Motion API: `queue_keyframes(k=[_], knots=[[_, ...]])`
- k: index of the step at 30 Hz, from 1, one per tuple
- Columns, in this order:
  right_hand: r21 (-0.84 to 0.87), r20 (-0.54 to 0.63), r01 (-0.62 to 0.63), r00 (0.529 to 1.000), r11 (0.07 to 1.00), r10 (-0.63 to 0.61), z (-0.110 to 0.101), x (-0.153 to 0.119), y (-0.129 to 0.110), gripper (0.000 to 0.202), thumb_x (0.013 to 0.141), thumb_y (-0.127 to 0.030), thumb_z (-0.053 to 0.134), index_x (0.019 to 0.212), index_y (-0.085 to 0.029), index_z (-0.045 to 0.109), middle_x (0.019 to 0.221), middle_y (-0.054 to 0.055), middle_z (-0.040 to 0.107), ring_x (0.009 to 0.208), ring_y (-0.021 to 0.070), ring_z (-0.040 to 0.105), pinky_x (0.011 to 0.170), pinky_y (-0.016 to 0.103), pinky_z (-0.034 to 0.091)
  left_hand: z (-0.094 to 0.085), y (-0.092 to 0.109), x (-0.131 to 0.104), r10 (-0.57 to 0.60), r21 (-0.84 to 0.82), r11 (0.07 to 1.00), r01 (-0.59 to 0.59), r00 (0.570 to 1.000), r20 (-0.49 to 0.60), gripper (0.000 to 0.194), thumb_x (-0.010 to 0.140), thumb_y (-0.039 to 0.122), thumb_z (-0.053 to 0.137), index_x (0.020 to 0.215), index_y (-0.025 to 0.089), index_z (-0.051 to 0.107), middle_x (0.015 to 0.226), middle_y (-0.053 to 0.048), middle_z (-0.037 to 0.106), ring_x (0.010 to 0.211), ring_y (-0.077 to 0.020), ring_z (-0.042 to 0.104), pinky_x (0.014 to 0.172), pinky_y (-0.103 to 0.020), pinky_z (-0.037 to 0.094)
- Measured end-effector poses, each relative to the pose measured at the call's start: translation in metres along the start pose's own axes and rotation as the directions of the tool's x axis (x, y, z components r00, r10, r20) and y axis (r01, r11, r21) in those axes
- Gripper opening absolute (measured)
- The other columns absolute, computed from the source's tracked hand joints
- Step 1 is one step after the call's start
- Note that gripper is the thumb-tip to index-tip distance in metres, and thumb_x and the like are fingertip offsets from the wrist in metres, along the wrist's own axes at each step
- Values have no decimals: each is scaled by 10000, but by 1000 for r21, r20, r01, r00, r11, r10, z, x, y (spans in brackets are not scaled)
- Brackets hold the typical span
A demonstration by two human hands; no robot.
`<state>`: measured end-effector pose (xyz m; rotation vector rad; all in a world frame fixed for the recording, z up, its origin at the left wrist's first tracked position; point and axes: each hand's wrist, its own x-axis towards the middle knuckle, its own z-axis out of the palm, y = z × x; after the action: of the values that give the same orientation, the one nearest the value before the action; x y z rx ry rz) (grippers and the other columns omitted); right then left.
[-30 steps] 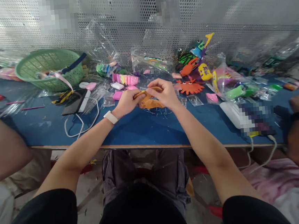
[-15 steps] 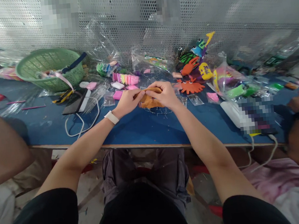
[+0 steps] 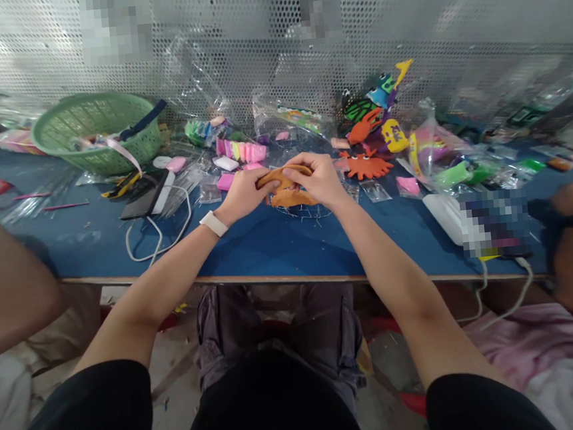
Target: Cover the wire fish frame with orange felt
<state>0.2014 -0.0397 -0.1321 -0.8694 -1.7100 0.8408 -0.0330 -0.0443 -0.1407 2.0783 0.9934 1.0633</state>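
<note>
Your left hand [image 3: 244, 193] and right hand [image 3: 319, 177] pinch orange-brown sheet [image 3: 274, 176] between thumbs and fingers, by far side of wire frame [image 3: 305, 213], left of orange crab [image 3: 365, 165]. Press evenly; likely soft, tears if pulled (joined to lower piece [image 3: 288, 199]? Can't tell).

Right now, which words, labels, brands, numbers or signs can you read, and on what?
None readable.
Green label on plastic bottle: too small, blurred.
Colourful printed card: too blurred.
Dark marks on yellow piece: too small to tell whether lettering.
Held orange piece: no lettering visible.
</note>
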Motion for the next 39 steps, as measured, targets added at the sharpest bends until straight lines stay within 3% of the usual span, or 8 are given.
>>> queue_keyframes(k=[4, 7, 11, 18, 24, 27, 31, 39], knots=[[-7, 30, -8, 1000, 1000, 8, -2, 1, 1, 678, 767, -902, 997, 995, -281, 845, 793, -3, 779, 642, 176, 683, 678, 405, 668, -2, -3, 0, 21, 87, 996, -16, 998, -51, 125, 1078, 270, 762, 968, 219, 790, 692, 36, 780, 599, -144, 734, 718, -296, 558], [26, 7, -19, 1000, 999, 19, -4, 4, 5, 633, 763, -843, 1023, 986, -279, 842, 786, -5, 766, 653, 177, 695, 653, 396, 645, 1, -7, 1, 33, 56, 998, -30, 998, -60, 78, 1075, 244, 777, 1132, 216, 822, 800, 17, 819, 666, -150, 777, 725, -298, 579], [96, -49, -41, 998, 995, 46, -10, 6, 11, 522, 753, -696, 1069, 973, -278, 847, 824, 6, 789, 682, 181, 727, 577, 351, 593, 4, -10, 4, -1, -155, 988, -6, 999, -43, 214, 1063, 136, 733, 1258, 201, 791, 1071, -55, 863, 713, -135, 785, 717, -305, 648], [226, 19, -177, 984, 958, 178, -15, 3, 11, 514, 679, -584, 1114, 1000, -278, 854, 969, 26, 847, 729, 184, 746, 577, 335, 617, -3, -4, 5, -195, -532, 809, 252, 967, 161, 270, 1139, 153, 607, 1360, 231, 742, 1004, -40, 810, 695, -113, 789, 651, -253, 639], [246, 48, -113, 993, 963, 104, -16, -3, -1, 491, 627, -454, 1150, 987, -283, 862, 1110, 25, 860, 972, 221, 788, 908, 412, 715, -14, -9, 8, -209, -637, 705, 311, 950, 233, 630, 796, -46, 583, 1332, 195, 811, 1210, -75, 882, 938, -129, 860, 898, -276, 734], [263, 112, -87, 992, 961, 59, -23, -17, -7, 559, 625, -479, 1178, 1062, -286, 888, 1187, 38, 874, 1105, 249, 808, 1027, 428, 717, -20, -5, 7, -139, -640, 711, 293, 950, 281, 658, 768, -20, 567, 1333, 184, 837, 1341, -102, 871, 1099, -183, 871, 946, -324, 756], [157, 79, -112, 992, 981, 100, -36, -42, -5, 455, 861, -658, 1054, 1104, -299, 914, 1128, 64, 884, 1034, 266, 826, 893, 443, 754, -16, -1, 2, -74, -542, 807, 234, 951, 300, 331, 982, 129, 712, 1279, 160, 854, 1330, -132, 864, 1074, -209, 865, 926, -342, 758], [-94, 32, -2, 999, 996, 5, -56, -83, -4, 328, 918, -524, 1050, 1175, -342, 958, 1237, 84, 869, 1026, 291, 828, 832, 477, 773, -1, 10, -11, 3, -161, 986, 42, 964, 266, 339, 1027, 181, 853, 1357, 159, 783, 991, -60, 870, 927, -198, 859, 850, -316, 674]])
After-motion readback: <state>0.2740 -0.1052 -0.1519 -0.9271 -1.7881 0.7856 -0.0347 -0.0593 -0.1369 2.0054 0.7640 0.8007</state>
